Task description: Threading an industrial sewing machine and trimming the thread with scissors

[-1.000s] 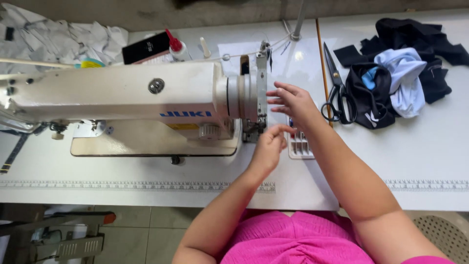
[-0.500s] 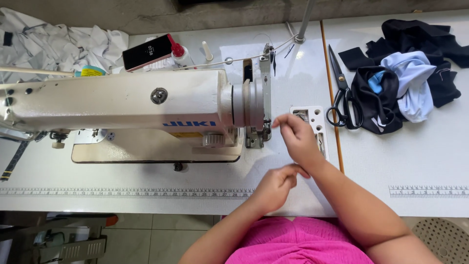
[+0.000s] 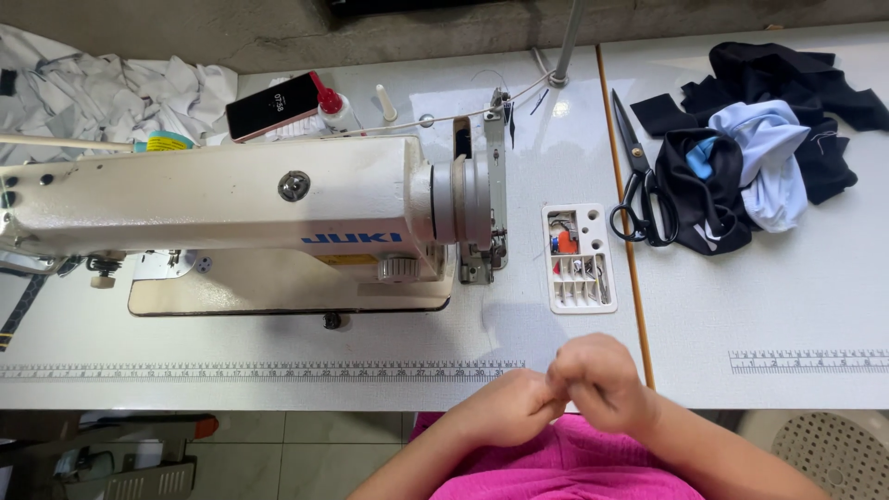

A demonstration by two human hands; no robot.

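Note:
My left hand (image 3: 505,407) and my right hand (image 3: 597,384) meet at the front edge of the white table (image 3: 769,315), just above my pink top. Both have their fingers curled, with the fingertips pinched together and touching each other. Nothing shows between the fingers; anything tiny there is hidden. Nearest to them, farther back, lies a small white compartment tray (image 3: 579,259) holding little sewing parts. To its left stands the needle end of a cream industrial sewing machine (image 3: 231,199).
Black scissors (image 3: 639,185) lie right of the tray, beside a pile of black and light blue fabric (image 3: 750,148). A phone (image 3: 273,106), a red-capped bottle (image 3: 331,104) and crumpled white cloth (image 3: 111,88) sit behind the machine. A beige plastic stool (image 3: 824,463) shows at bottom right.
Both hands have drawn back from the machine's needle area toward my body and come together at the table's front edge. The view has also shifted slightly.

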